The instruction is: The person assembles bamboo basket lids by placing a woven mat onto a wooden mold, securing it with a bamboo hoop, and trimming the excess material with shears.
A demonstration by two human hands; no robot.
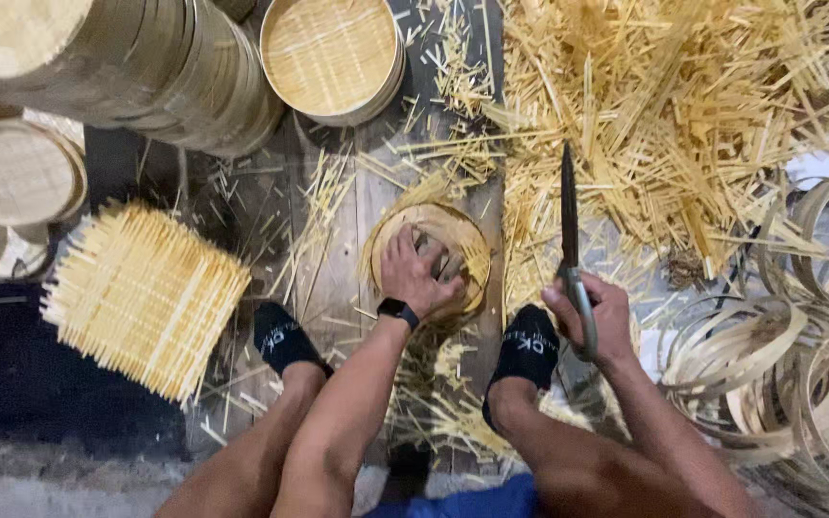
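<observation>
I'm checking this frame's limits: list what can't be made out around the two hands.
- Head view: the middle of the round bamboo piece is covered by the left hand.
- The knife handle is hidden inside the right hand.
- The hoops are cut off by the right edge.

The long knife (569, 216) is showing a dark, matt metal blade, while its handle is gleaming a paler, smoother grey inside the right hand (595, 317). The round tray (458, 251) under the left hand (414, 273) is looking like pale woven bamboo, dry and matt. The square mat (143, 297) is presenting rough slats of the same straw-yellow bamboo. Loose offcuts (683, 105) are lying splintery and dull. The plank floor (338, 249) is appearing as worn, grey, unvarnished wood. The thin bent hoops (798, 384) are looking like smooth shaved wood.
</observation>
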